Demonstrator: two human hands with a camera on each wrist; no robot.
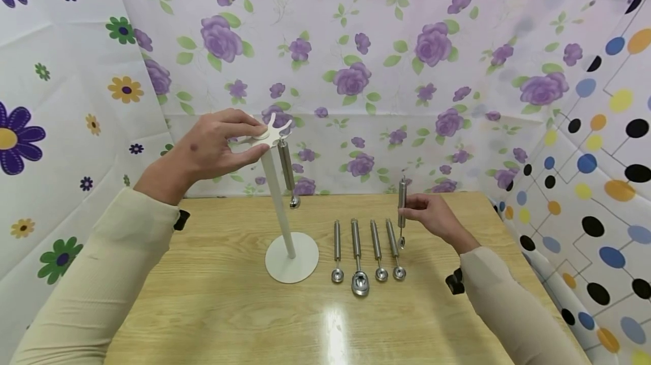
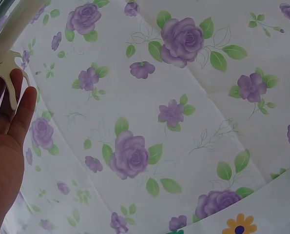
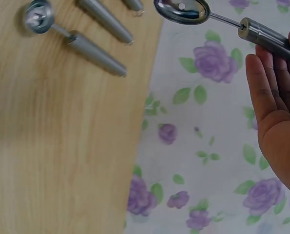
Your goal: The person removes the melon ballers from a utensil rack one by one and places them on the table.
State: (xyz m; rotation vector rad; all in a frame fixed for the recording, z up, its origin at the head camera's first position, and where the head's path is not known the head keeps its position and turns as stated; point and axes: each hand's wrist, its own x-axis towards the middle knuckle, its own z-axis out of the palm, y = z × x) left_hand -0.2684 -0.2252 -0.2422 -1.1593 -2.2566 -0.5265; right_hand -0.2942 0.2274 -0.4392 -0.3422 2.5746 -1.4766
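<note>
My left hand (image 1: 218, 144) holds the top of a white hook stand (image 1: 277, 201), thumb on the near side and fingers over the centre. One steel melon baller (image 1: 286, 167) hangs bowl-down from a hook on its right side. Above the table's right part, my right hand (image 1: 432, 215) pinches another melon baller (image 1: 402, 192) by its handle, upright with the bowl lowest. In the right wrist view its oval bowl (image 3: 183, 10) shows a small hole. Between stand and right hand lie several steel scoops, including a larger one (image 1: 360, 283) and a small one (image 1: 337, 274).
The stand's round white base (image 1: 305, 269) rests on a light wooden table (image 1: 218, 320). Behind it hangs a cloth with purple roses (image 1: 353, 79). A flowered cloth (image 1: 66, 144) closes off the left side, a dotted one (image 1: 600, 195) the right.
</note>
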